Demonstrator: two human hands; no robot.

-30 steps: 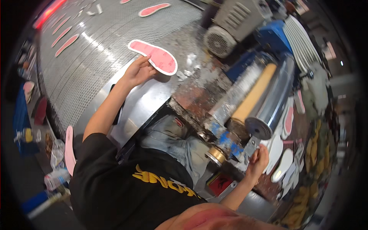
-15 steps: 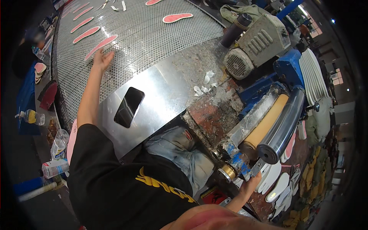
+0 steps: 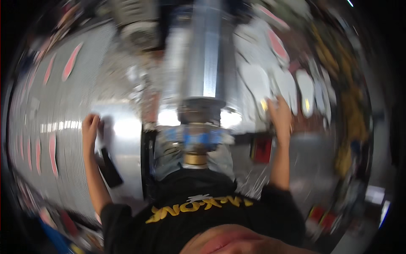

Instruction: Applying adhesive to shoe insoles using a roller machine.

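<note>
We see flat white insoles [image 3: 253, 80] left on the brown counter [image 3: 301, 123], the right hand [image 3: 280, 113] at one's edge, grip too blurred to tell, the left hand [image 3: 90, 125] curled, apparently empty, and slender pink, white-rimmed insoles [image 3: 53, 154] already lying on silver mesh [image 3: 74, 106].

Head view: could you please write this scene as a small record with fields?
Left hand: curled, nearest the shiny metal plate; grip blurred
Right hand: at a white sole-shaped insole with yellow mark; contact unclear
On plate: black rectangular phone, beside the left forearm
Left side: pink insoles with white edges, spread on grey metal mesh
Centre: shiny cylindrical metal roller
Picture quality: motion blur
</note>
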